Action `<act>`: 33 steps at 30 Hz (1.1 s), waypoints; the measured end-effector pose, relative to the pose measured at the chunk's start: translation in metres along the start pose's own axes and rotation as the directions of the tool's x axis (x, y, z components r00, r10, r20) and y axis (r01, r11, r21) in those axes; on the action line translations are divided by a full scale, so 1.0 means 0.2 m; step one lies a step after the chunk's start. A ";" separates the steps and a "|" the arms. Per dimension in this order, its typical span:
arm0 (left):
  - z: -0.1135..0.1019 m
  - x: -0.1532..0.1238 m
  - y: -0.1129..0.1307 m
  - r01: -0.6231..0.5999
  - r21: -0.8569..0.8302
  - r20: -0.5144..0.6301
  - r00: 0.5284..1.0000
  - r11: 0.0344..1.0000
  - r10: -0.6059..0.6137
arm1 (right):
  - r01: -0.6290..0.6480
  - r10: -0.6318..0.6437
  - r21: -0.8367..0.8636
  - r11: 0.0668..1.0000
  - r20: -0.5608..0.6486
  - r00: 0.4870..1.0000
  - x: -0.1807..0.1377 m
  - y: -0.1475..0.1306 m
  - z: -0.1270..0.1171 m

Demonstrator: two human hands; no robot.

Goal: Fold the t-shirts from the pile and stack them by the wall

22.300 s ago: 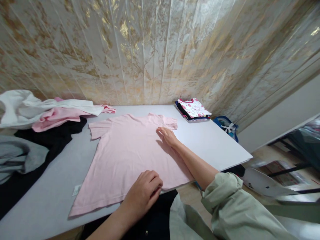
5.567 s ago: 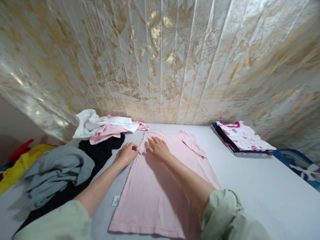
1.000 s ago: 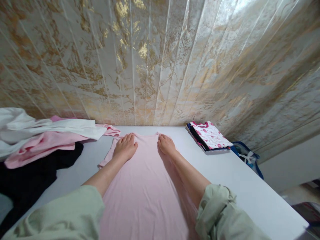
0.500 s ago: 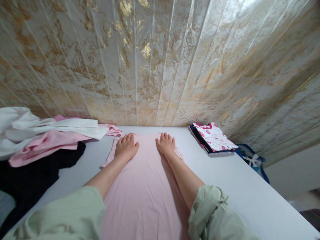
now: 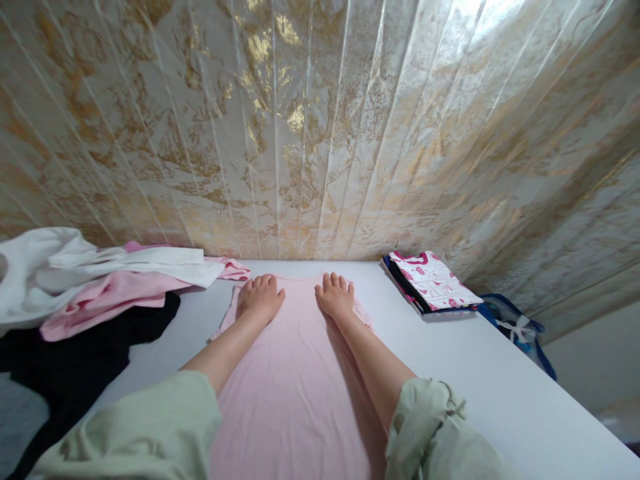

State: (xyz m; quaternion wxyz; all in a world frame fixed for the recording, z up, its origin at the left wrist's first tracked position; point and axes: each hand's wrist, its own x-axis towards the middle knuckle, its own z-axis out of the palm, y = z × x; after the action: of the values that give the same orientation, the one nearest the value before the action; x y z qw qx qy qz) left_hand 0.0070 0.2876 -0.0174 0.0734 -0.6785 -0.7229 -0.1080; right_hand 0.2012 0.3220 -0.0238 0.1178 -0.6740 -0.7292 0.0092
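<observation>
A pale pink T-shirt (image 5: 300, 373) lies lengthwise on the white table (image 5: 475, 373), folded in from both sides into a narrow strip. My left hand (image 5: 259, 298) rests flat on its upper left part, fingers stretched toward the collar. My right hand (image 5: 335, 297) lies flat on the upper right part, fingers spread. Both hands are open and press on the cloth near the neckline. Pale green sleeves cover both forearms up to the elbows.
A heap of loose clothes (image 5: 85, 280), white, pink, black and grey, covers the table's left side. A folded stack with a pink-patterned white top (image 5: 430, 280) sits at the back right. A blue bag (image 5: 520, 330) hangs beyond the right edge. A gold-marbled wall stands behind.
Both hands have slid a little toward the collar over the last second and stayed flat on the shirt. The view has shifted slightly.
</observation>
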 end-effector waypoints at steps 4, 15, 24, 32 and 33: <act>0.03 0.00 0.01 -0.026 -0.036 -0.009 1.000 0.999 0.026 | 0.002 -0.002 -0.005 1.000 -0.010 1.000 -0.01 0.00 0.00; 0.04 0.02 0.00 -0.031 -0.051 0.087 0.996 0.998 0.035 | 0.000 0.000 -0.004 1.000 0.051 0.999 0.02 0.01 -0.02; 0.04 -0.01 0.00 -0.063 -0.068 0.000 0.998 0.996 0.063 | 0.246 -0.249 0.051 0.968 0.063 0.967 -0.30 -0.08 -0.05; -0.06 -0.11 0.10 -0.050 -0.067 -0.056 0.997 0.997 0.046 | 0.246 -0.247 0.034 0.969 0.029 0.969 -0.36 -0.09 -0.02; -0.07 -0.15 0.12 -0.086 -0.072 -0.032 0.996 0.994 0.084 | 0.247 -0.248 0.033 0.968 0.027 0.968 -0.36 -0.09 -0.02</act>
State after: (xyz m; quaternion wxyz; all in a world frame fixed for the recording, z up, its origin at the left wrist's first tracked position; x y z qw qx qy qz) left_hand 0.0320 0.2561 -0.0109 0.0632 -0.7095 -0.6876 -0.1411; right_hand 0.1895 0.2489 -0.0275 0.1166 -0.5758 -0.8091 0.0158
